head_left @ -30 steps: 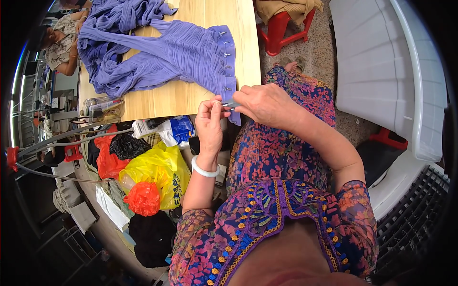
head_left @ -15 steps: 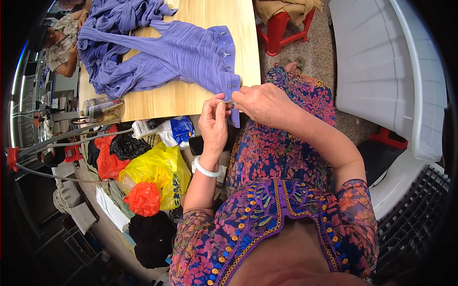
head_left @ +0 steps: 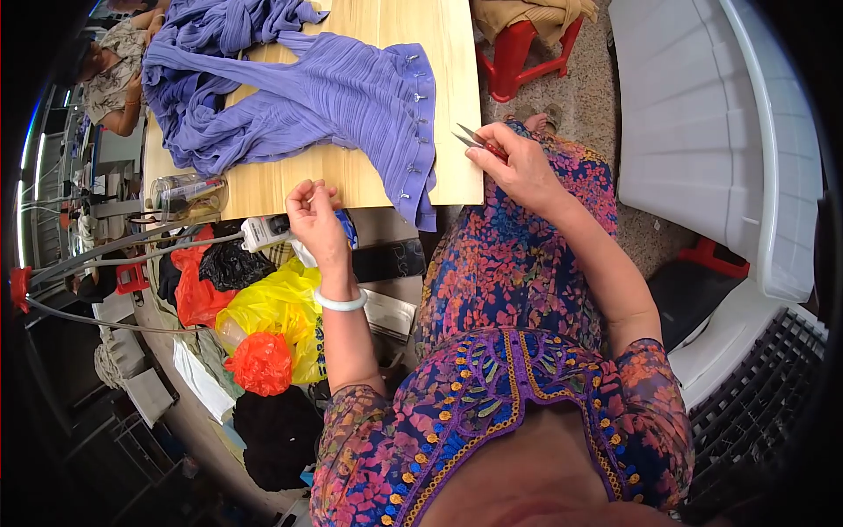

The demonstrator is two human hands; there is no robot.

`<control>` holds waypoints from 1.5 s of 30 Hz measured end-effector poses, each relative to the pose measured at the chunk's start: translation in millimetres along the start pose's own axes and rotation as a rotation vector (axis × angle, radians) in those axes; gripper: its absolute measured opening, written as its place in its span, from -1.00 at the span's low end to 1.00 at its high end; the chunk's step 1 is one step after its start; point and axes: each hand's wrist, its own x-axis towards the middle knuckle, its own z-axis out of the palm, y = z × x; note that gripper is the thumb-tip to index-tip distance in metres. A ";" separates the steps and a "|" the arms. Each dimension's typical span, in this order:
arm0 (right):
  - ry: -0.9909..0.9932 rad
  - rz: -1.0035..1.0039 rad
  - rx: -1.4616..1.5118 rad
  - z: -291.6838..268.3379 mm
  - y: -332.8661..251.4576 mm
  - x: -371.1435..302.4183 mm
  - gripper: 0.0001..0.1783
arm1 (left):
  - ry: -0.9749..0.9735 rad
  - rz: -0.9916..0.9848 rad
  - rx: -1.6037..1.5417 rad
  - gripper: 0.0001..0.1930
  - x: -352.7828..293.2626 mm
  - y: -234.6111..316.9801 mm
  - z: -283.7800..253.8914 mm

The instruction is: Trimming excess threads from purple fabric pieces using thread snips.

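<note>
A purple pleated garment (head_left: 338,101) lies spread over the wooden table (head_left: 457,70). Its plain band runs along the right end, with several small metal hooks (head_left: 419,97) on it, and one corner hangs over the near edge. Right of the band, my right hand (head_left: 525,174) grips thread snips (head_left: 485,146) with a red handle, blades pointing up and left. My left hand (head_left: 318,221), a pale bangle on its wrist, is at the table's near edge, left of the garment's hanging corner. Its fingertips are pinched together; whatever they hold is too small to make out.
A clear jar (head_left: 189,198) lies at the table's near left corner, by a white power strip (head_left: 265,233). Below are yellow (head_left: 272,303) and red plastic bags. A red stool (head_left: 511,63) and a large pale bin (head_left: 694,105) stand right. Another person (head_left: 114,75) sits far left.
Both hands have come off the band and moved apart, the left one leftward, the right one up and right. Snips now show in the right hand. The band's near end has dropped flat.
</note>
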 end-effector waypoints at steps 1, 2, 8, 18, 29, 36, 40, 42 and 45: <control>0.003 0.023 0.007 0.7 -0.1 -0.6 -0.71 | -0.013 0.017 0.020 -0.79 -2.2 -3.2 0.6; 0.006 0.046 0.015 1.6 -0.2 -1.4 -0.70 | -0.022 0.006 0.059 -0.73 -7.9 -1.2 2.3; -0.065 0.098 0.054 9.7 -0.1 -6.8 -0.68 | -0.136 0.055 0.235 -0.73 -34.7 -9.6 6.7; -0.131 0.181 0.311 16.9 0.8 -10.9 -0.67 | -0.321 -0.145 0.260 -0.76 -39.1 -0.4 13.5; -0.140 0.230 0.342 23.3 8.5 -9.9 -0.64 | -0.311 0.138 0.545 -0.55 -33.4 9.6 49.7; -0.031 0.187 0.546 38.3 6.9 1.1 -0.53 | -0.541 -0.485 -0.266 -0.75 -25.2 25.6 29.3; -0.139 0.333 0.736 48.4 -11.2 10.1 -0.45 | -0.635 -0.562 -0.456 -0.71 -37.5 53.9 22.8; -0.186 0.390 0.886 49.5 -15.9 13.1 -0.51 | -0.616 -0.587 -0.469 -0.66 -43.0 61.0 21.9; -0.199 0.522 1.152 53.1 -24.8 14.8 -0.69 | -0.649 -0.594 -0.464 -0.63 -48.4 61.4 14.0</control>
